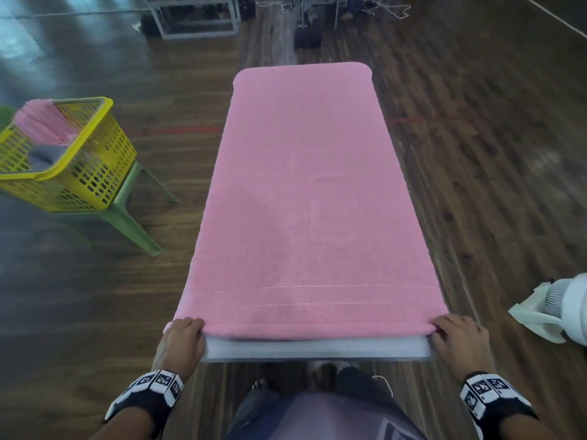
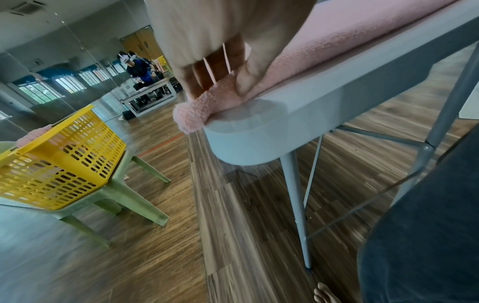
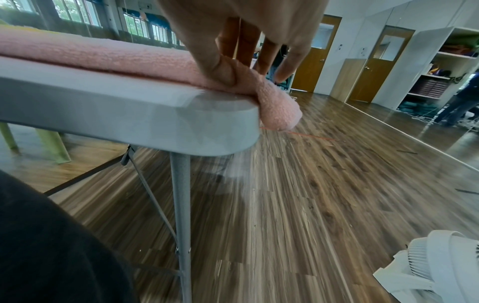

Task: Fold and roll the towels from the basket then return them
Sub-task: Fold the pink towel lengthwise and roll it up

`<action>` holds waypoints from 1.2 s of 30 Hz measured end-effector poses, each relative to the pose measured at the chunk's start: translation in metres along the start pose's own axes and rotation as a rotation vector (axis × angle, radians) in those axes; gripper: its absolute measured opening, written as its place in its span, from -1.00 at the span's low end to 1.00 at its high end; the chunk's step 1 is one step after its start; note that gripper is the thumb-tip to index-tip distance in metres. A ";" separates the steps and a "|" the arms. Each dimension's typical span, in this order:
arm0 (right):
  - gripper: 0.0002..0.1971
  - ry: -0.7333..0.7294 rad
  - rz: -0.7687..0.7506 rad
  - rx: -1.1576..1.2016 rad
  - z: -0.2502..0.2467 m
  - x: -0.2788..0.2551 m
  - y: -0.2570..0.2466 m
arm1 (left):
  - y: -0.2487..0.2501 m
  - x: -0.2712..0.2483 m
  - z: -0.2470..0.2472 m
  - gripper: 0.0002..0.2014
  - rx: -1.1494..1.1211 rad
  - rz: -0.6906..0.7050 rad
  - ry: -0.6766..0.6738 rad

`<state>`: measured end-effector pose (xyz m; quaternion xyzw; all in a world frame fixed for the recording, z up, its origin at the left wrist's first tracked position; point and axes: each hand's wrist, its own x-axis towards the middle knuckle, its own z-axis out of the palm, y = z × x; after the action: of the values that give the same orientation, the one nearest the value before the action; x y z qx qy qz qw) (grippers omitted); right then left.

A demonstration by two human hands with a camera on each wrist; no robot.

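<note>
A pink towel (image 1: 301,192) lies flat along the narrow white folding table (image 1: 317,350), covering nearly all of its top. Its near edge is turned over into a thin roll (image 1: 317,328). My left hand (image 1: 185,336) pinches the roll's left end (image 2: 204,102) between thumb and fingers at the table's near left corner. My right hand (image 1: 457,336) pinches the right end (image 3: 272,102) at the near right corner. The yellow basket (image 1: 79,160) sits on a green chair (image 1: 133,217) to the left and holds another pink towel (image 1: 44,122) and something grey.
A white fan (image 1: 556,306) stands on the wooden floor just right of my right hand. My legs and bare feet (image 1: 263,384) are under the table's near end. Other tables, shelves and people are far across the room.
</note>
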<state>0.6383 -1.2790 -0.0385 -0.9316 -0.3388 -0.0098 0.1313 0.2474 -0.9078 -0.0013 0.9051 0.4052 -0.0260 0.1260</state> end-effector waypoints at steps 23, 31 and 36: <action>-0.54 -0.194 -0.012 0.118 -0.007 0.004 -0.004 | 0.015 -0.001 0.012 -0.72 -0.138 -0.048 0.108; -0.80 -0.208 0.000 -0.074 -0.013 0.025 -0.009 | 0.009 0.011 -0.001 -0.86 -0.023 -0.034 -0.038; -0.83 -0.287 0.021 -0.078 -0.021 0.047 -0.019 | 0.018 0.030 -0.009 -0.84 0.166 -0.090 -0.123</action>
<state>0.6644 -1.2407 -0.0091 -0.9313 -0.3438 0.1119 0.0454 0.2804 -0.8954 0.0062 0.8899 0.4335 -0.1206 0.0742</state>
